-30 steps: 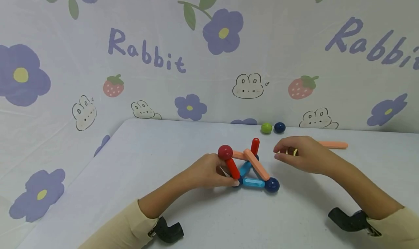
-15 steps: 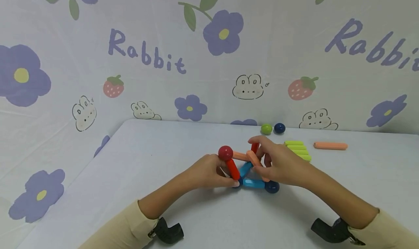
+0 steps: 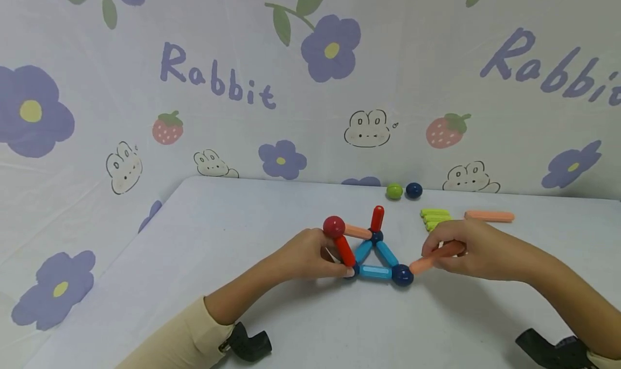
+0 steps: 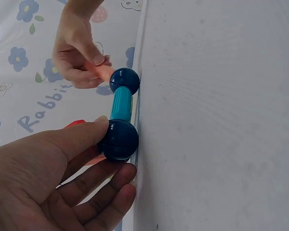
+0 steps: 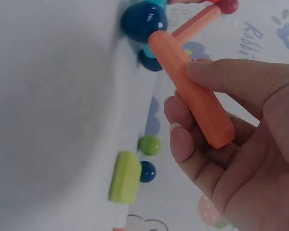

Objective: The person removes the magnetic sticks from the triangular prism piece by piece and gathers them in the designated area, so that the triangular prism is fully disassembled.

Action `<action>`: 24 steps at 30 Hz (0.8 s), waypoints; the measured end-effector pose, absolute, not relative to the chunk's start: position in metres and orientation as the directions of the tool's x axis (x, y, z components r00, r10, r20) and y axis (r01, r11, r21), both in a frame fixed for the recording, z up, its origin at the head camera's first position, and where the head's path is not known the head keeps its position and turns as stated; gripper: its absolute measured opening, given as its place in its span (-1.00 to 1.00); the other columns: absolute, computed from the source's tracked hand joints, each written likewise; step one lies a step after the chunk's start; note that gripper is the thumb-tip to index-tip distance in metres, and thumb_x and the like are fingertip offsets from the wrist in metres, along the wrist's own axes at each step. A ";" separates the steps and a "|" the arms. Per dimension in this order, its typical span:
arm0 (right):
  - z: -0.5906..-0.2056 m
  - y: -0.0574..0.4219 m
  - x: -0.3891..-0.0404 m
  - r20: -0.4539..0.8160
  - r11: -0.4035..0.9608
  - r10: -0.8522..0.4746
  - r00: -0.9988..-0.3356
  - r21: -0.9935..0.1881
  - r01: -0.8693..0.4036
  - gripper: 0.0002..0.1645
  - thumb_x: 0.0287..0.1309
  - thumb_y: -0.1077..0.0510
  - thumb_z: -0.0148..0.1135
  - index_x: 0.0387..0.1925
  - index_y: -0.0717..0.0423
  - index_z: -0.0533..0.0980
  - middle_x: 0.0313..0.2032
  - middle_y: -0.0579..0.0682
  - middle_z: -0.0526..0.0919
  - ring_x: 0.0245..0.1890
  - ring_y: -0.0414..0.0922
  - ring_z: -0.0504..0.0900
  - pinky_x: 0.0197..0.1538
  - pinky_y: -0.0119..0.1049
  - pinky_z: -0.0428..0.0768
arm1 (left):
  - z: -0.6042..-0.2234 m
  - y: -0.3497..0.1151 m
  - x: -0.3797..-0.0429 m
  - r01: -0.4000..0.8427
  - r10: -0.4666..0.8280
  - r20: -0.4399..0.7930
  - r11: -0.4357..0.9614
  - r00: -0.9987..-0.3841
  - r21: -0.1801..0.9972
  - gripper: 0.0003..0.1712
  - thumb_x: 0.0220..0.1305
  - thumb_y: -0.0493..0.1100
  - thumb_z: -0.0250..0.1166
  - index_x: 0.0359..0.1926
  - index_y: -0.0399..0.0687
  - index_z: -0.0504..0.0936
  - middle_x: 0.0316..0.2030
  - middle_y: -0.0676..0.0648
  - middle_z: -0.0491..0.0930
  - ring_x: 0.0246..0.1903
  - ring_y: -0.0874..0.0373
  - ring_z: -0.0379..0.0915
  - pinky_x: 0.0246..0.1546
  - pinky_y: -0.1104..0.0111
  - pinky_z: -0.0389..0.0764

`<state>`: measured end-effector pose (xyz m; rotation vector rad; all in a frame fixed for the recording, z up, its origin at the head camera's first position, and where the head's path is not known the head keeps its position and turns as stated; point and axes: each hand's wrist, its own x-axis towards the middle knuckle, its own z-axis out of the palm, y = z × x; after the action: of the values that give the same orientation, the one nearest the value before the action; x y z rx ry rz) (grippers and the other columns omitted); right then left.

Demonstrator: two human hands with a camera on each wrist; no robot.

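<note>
Orange stick (image 5: pixel 185 86) pinched in my right hand (image 3: pixel 477 250), one end touching a navy ball (image 3: pixel 402 275); probably light, stiff and slick, so hold mid-length. My left hand (image 3: pixel 303 256) pinches the near-left ball (image 4: pixel 118 139).

6 balls (image 3: pixel 334 227), 8 blu/orng/red stks (image 5: pixel 189 90), 3+ grn stks (image 3: pixel 435 213)

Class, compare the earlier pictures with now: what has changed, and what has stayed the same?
The right hand took hold of the slanting orange stick and moved it rightward; one end meets the front-right navy ball. The left hand and red ball stayed put.
</note>
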<state>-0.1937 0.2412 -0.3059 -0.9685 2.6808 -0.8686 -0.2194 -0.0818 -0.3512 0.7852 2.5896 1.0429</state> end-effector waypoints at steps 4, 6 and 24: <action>-0.314 0.248 -0.193 0.015 0.618 -0.662 -0.750 -0.555 -0.557 -0.64 0.14 0.28 0.42 -0.11 -0.23 0.68 -0.16 -0.29 0.66 -0.13 -0.21 0.60 -0.09 -0.39 0.64 | -0.351 -0.082 -0.219 0.398 0.569 -0.014 0.593 -0.823 0.700 -0.67 0.10 -0.08 0.54 -0.12 -0.09 0.77 -0.36 0.14 0.73 -0.34 0.21 0.66 -0.31 0.41 0.65; -0.318 0.248 -0.192 0.015 0.609 -0.676 -0.737 -0.552 -0.570 -0.61 0.13 0.30 0.42 -0.09 -0.23 0.69 -0.14 -0.30 0.67 -0.11 -0.22 0.60 -0.07 -0.40 0.63 | -0.352 -0.082 -0.218 0.406 0.574 -0.007 0.588 -0.819 0.699 -0.68 0.10 -0.09 0.54 -0.12 -0.10 0.77 -0.36 0.13 0.73 -0.34 0.21 0.66 -0.30 0.41 0.65; -0.337 0.249 -0.193 0.038 0.636 -0.690 -0.723 -0.446 -0.630 -0.67 0.08 0.30 0.48 -0.16 -0.17 0.73 -0.27 -0.35 0.65 -0.28 -0.28 0.54 -0.18 -0.37 0.64 | -0.350 -0.082 -0.218 0.379 0.555 -0.032 0.606 -0.831 0.699 -0.66 0.10 -0.07 0.55 -0.11 -0.10 0.77 -0.36 0.14 0.72 -0.33 0.21 0.66 -0.31 0.40 0.65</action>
<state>-0.1927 0.2491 -0.3367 -1.1025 2.7163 -0.6616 -0.2180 -0.0819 -0.3503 0.7670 2.5883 1.0419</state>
